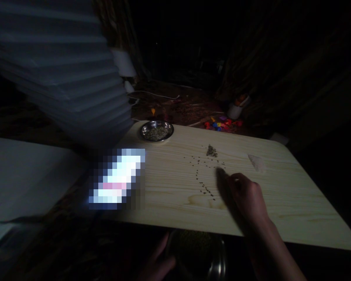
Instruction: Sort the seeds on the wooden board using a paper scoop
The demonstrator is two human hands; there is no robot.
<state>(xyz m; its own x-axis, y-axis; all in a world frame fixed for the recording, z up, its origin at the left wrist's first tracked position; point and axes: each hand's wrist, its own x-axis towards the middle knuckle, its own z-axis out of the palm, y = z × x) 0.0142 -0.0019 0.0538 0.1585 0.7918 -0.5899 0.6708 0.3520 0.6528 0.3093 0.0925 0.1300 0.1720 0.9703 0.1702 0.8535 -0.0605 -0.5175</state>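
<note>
My right hand (248, 195) is over the right middle of the wooden table, fingers curled together in a pinch; whatever is between the fingertips is hidden. Just beyond it, small dark seeds (204, 189) lie scattered in loose lines, with a small seed heap (211, 151) behind them. Below the table's near edge, a metal bowl (222, 261) of greenish contents sits in shadow. My left hand (160, 261) is at this bowl's left side, its fingers and thumb against it, partly lost in the dark. A shallow steel dish (157, 140) with pale seeds or husks stands at the far left corner.
A bright, pixelated screen (117, 177) is at the left of the wooden table (298, 210). A pale, flat piece (256, 162) lies to the right. Beyond the far edge are colourful small pieces (222, 124) and a white pot (235, 112). Another white surface (23, 175) borders the left.
</note>
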